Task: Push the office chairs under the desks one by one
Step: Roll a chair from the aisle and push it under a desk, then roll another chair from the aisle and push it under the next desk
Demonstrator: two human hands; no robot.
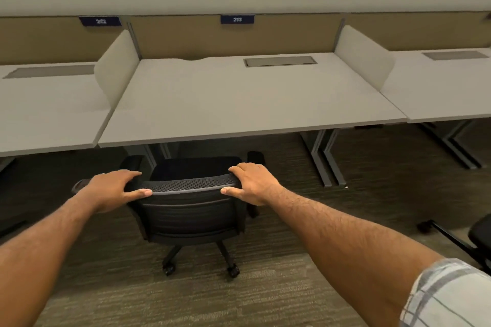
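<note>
A black office chair (188, 210) with a mesh back stands on the carpet in front of the middle desk (239, 103), the one labelled 213. Its seat front reaches just under the desk's front edge, and its armrests stick out on both sides. My left hand (117, 188) grips the left end of the backrest's top rim. My right hand (249, 183) grips the right end of the same rim. Two castors show below the seat.
Matching desks stand to the left (47, 114) and right (446, 87), split by low cream dividers. Grey desk legs (324, 162) stand right of the chair. Part of another black chair (475, 239) shows at the right edge.
</note>
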